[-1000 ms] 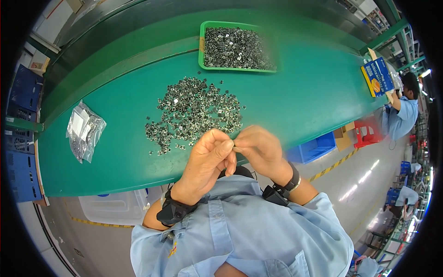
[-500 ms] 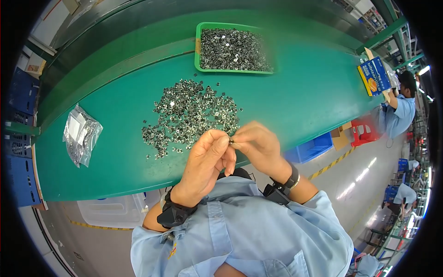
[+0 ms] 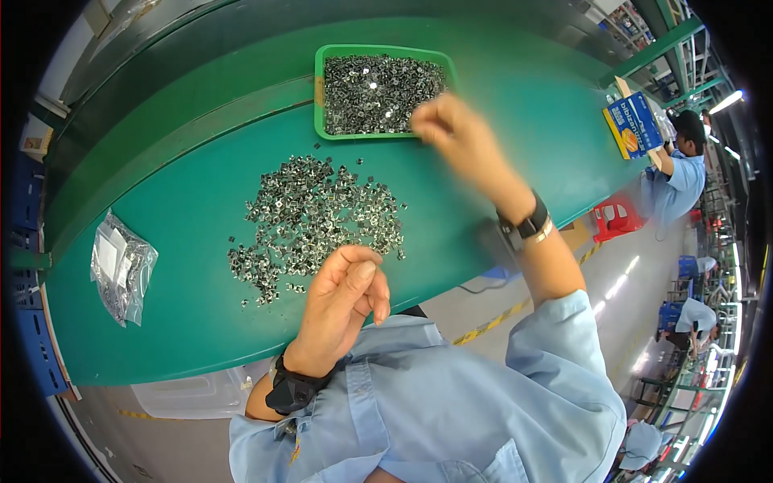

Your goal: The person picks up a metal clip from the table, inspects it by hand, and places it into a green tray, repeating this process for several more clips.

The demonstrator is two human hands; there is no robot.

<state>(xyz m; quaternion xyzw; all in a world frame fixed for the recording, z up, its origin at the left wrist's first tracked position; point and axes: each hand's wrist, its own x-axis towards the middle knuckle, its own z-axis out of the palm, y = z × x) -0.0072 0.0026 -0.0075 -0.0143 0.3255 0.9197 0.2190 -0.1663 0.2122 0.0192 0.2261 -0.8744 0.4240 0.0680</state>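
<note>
My left hand (image 3: 342,302) is raised over the bench's near edge, just in front of a loose heap of small dark-and-silver metal parts (image 3: 318,213). Its fingers are curled, with the thumb pressed against the index finger; whatever they hold is hidden. Blurred by motion, my right hand (image 3: 459,141) reaches to the near right corner of a green tray (image 3: 320,109) full of similar small metal parts (image 3: 378,92). Its fingertips look pinched together at the tray's rim, and anything between them is too small to name.
On the green bench (image 3: 185,249), a clear plastic bag (image 3: 121,270) of parts lies at the left. A blue and yellow box (image 3: 634,125) stands far right beside a co-worker (image 3: 680,181). A red stool (image 3: 618,217) and a clear plastic bin (image 3: 193,394) are below bench level.
My hands have parted. The right one has swung away and up to the tray's corner, while my left stays near the heap with its fingers curled. The whole view has shifted slightly.
</note>
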